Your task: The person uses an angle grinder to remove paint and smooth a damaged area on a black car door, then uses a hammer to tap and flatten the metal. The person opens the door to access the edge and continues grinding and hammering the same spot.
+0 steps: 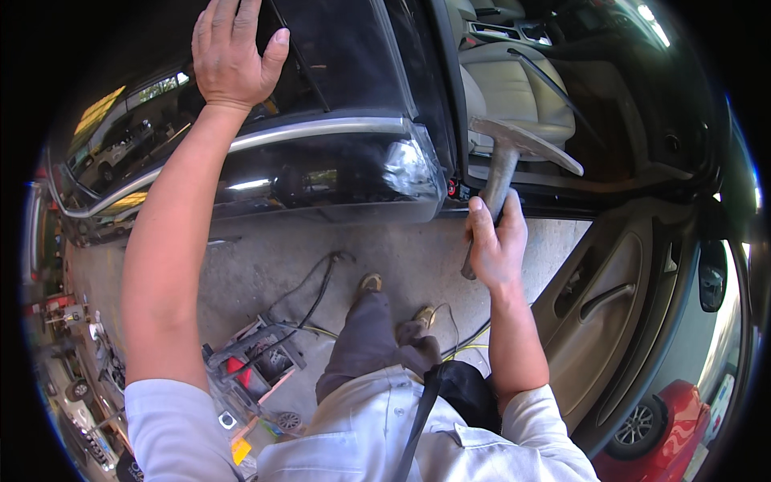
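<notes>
My right hand (496,249) is closed round the handle of a hammer (502,165), whose long metal head ends in a tapered, curved tip. The hammer is raised in front of the open front doorway of a black car. My left hand (233,68) lies flat with fingers stretched against the dark rear window area; the fingertips run to the picture's top edge. Below it is the black rear door (321,181) with a chrome strip (321,127). Near that door's front edge shows a scraped, silvery patch (409,169), left of the hammer.
The open front door (598,309) stands to my right, and a light leather seat (522,92) shows inside. On the concrete floor (233,273) are cables (321,289) and a tool tray (265,361) by my feet. A red car (662,430) is beyond the door.
</notes>
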`<state>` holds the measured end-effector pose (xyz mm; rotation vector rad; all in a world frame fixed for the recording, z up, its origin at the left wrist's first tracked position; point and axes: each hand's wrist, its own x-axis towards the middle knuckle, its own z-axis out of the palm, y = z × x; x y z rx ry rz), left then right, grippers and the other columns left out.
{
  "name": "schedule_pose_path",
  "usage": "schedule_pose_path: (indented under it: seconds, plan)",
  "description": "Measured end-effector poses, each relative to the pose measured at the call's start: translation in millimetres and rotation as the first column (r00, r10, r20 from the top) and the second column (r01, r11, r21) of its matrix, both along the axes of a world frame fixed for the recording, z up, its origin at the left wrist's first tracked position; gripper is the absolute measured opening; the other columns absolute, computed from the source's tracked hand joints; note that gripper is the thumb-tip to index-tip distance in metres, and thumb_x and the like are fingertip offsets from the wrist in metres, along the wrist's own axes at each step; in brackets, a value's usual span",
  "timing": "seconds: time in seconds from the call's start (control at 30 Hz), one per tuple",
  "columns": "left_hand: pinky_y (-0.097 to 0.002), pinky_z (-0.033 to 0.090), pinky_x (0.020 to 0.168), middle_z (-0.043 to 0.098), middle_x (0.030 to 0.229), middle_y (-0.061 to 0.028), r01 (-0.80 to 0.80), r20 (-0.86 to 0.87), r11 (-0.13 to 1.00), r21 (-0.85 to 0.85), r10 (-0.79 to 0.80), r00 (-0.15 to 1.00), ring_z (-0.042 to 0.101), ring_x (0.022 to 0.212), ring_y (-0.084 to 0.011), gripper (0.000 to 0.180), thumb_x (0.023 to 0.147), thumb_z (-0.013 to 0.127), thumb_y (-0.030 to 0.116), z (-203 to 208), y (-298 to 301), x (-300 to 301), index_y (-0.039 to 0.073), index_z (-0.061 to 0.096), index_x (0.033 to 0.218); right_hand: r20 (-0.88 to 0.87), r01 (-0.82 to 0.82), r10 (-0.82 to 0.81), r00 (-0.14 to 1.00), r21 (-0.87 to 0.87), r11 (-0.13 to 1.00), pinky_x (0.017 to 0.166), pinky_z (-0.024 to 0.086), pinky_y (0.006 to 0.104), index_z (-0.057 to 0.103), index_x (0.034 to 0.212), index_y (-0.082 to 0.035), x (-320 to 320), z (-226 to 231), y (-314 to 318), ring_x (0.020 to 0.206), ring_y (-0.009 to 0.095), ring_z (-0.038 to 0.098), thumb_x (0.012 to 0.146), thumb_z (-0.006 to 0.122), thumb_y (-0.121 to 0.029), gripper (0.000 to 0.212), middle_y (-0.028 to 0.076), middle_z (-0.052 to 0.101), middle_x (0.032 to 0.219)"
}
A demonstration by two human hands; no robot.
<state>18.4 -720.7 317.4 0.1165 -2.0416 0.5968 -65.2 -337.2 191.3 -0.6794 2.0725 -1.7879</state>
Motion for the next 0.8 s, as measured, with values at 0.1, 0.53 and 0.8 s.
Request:
schedule_pose_path:
  seconds: [0.1, 0.53, 0.8]
  plan:
    - [-0.0555, 0.033, 0.120, 0.045, 0.157, -0.0257, -0.005, 0.005, 1.000, -0.004, 0.005, 1.000, 0.043, 0.143, -0.0467, 0.070, 0.099, 0.051, 0.043, -0.8, -0.4, 0.0, -0.001, 0.046, 0.153, -0.095, -0.019, 0.025, 0.995, 0.064, 0.998, 0.057, 0.047, 0.0337, 0.056, 0.103, -0.003, -6.6, -2.5, -7.4, 0.060, 0.015, 0.057, 0.104, 0.067, -0.025, 0.024, 0.004, 0.056, 0.067]
    - [-0.0546, 0.032, 0.121, 0.044, 0.158, -0.0261, -0.020, -0.003, 0.999, -0.048, 0.020, 1.000, 0.042, 0.144, -0.0467, 0.071, 0.099, 0.050, 0.043, -3.0, -4.9, -0.6, -0.002, 0.044, 0.153, 0.047, 0.078, -0.063, 0.997, -0.484, 0.872, 0.044, 0.039, 0.0217, 0.051, 0.102, -0.013, -3.4, -29.7, -21.5, 0.053, 0.006, 0.047, 0.112, 0.047, -0.041, 0.030, -0.002, 0.049, 0.068]
    - [-0.0548, 0.032, 0.120, 0.043, 0.158, -0.0260, -0.045, 0.014, 0.999, -0.027, 0.045, 0.999, 0.043, 0.143, -0.0474, 0.071, 0.100, 0.048, 0.045, -0.1, 1.0, 1.4, -0.001, 0.044, 0.154, 0.100, 0.119, -0.096, 0.990, -0.266, 0.956, 0.044, 0.039, 0.0219, 0.051, 0.098, -0.013, -17.6, -30.2, -13.8, 0.053, 0.005, 0.048, 0.113, 0.048, -0.036, 0.028, -0.003, 0.049, 0.067]
